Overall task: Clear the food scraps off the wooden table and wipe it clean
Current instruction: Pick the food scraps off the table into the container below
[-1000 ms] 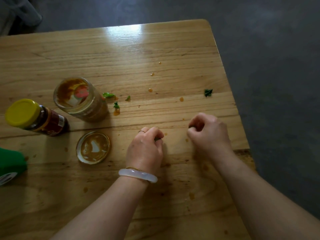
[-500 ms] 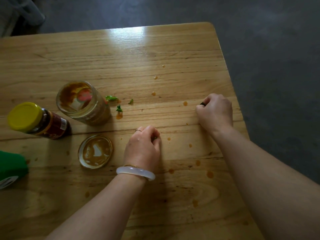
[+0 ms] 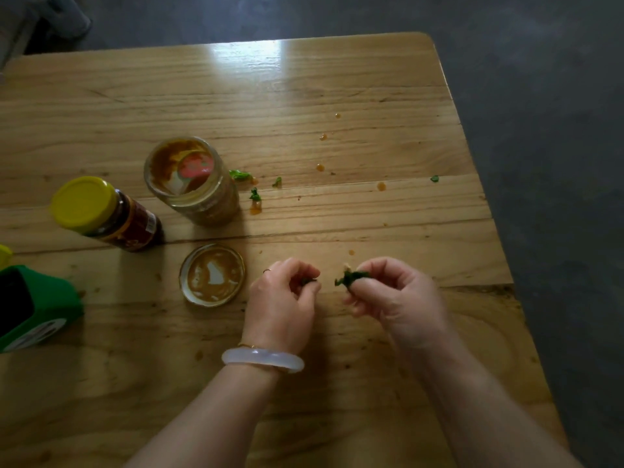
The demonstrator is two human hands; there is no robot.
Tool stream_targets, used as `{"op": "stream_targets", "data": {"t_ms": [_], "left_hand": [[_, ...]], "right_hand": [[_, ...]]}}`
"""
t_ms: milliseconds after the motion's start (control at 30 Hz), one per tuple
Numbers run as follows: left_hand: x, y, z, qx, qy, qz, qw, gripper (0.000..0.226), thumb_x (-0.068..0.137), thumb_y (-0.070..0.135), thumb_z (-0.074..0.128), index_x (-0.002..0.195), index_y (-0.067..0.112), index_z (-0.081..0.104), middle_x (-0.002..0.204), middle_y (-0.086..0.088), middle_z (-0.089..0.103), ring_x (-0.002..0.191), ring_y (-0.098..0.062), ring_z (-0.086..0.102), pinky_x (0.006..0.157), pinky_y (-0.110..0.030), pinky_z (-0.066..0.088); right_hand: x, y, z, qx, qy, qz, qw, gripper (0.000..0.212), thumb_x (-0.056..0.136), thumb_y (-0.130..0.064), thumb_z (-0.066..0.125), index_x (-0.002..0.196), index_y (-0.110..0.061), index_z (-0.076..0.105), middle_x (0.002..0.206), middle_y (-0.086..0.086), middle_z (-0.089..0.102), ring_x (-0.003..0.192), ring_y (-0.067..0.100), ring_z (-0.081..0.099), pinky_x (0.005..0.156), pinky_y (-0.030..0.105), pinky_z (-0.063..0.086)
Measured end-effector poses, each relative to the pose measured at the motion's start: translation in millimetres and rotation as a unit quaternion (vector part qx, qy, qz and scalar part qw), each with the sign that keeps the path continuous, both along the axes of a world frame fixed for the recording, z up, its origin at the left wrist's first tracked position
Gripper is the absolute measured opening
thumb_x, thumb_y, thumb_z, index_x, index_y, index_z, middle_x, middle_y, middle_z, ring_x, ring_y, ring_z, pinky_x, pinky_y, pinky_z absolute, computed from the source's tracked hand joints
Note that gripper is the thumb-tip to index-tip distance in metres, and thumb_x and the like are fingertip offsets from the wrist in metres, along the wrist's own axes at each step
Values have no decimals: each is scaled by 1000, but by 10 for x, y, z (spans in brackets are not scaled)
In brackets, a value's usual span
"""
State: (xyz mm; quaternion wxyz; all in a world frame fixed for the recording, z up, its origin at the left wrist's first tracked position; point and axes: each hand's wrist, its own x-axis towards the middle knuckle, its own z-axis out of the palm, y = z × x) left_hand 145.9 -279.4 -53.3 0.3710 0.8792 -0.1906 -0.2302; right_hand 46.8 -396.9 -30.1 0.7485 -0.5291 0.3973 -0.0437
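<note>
Step in hand: scrap collection. Our right hand (image 3: 401,298) pinches green leaf scraps (image 3: 351,278); our left hand (image 3: 282,298) curls round a dark bit. Loose scraps (image 3: 240,174) remain on the worktop (image 3: 304,96) beside the open jar (image 3: 192,180). Next: gather those, we judge; wiping not yet begun.

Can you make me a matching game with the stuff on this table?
Things:
1. open jar
2. dark jar
3. loose lid
4. right hand

Places or states:
A. pinching green leaf scraps
B. lying flat, sauce smeared inside
C. closed with a yellow cap
D. no lid, sauce smeared inside

Pairs: 1-D, 2-C, 3-B, 4-A
</note>
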Motion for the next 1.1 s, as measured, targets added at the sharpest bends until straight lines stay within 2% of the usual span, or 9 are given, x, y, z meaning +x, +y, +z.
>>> {"op": "stream_targets", "data": {"t_ms": [133,233,333,433,633,733,833,967,1100], "left_hand": [[-178,374,85,-54,120,29,991,17,82,9,67,85,26,67,80,5,68,76,-10,64,65,-24,52],[-317,672,225,-115,228,26,967,20,81,0,66,86,19,70,79,-2,71,76,-12,68,67,-24,53],[-443,946,315,-154,265,56,950,20,79,-12,62,81,7,69,68,-8,69,61,-9,63,55,-15,46],[-576,1360,363,-159,266,87,947,23,78,-19,58,77,3,67,61,-6,66,55,-7,60,51,-14,44],[-1009,2426,353,-45,241,41,969,29,77,-3,61,83,24,68,80,-1,71,79,-12,69,75,-33,55],[-1251,2894,335,29,249,4,968,35,72,5,61,87,36,65,82,7,70,82,-5,67,80,-33,55],[-1466,3169,254,83,266,-1,960,37,69,10,60,90,39,65,86,13,70,84,1,65,82,-28,54],[-1683,3399,125,164,256,15,953,44,79,5,63,106,39,61,105,18,64,97,6,59,93,-20,49],[-1766,3561,55,191,191,20,963,42,83,9,57,114,38,58,98,20,64,93,5,59,87,-16,48]], "right_hand": [[-118,361,64,89,-25,-30,995,12,81,10,62,81,-2,62,71,13,67,58,21,63,49,24,50],[-186,694,86,56,-12,-12,998,14,81,13,62,80,-1,63,67,15,67,57,21,61,47,24,49],[-252,1010,84,-3,-1,26,1000,14,80,15,62,78,1,63,63,14,65,55,20,60,48,24,48],[-304,1390,117,4,3,69,998,17,79,17,60,76,0,63,62,13,65,56,19,60,51,25,49],[-646,2189,151,-34,98,231,967,20,77,4,66,73,-15,70,69,4,71,65,16,65,62,28,53],[-845,2546,188,-147,156,369,904,23,80,-8,67,78,-31,73,78,-6,72,75,6,66,70,21,55],[-1009,2803,156,-210,178,441,854,22,81,-15,65,94,-30,75,86,-9,72,84,4,64,72,13,50],[-1259,3082,11,-252,212,471,818,30,85,-20,61,112,-29,70,108,-7,71,103,7,62,90,23,48],[-1430,3247,-75,-326,237,442,801,26,93,-24,53,110,-32,70,109,-10,70,102,10,63,84,24,49]]}}
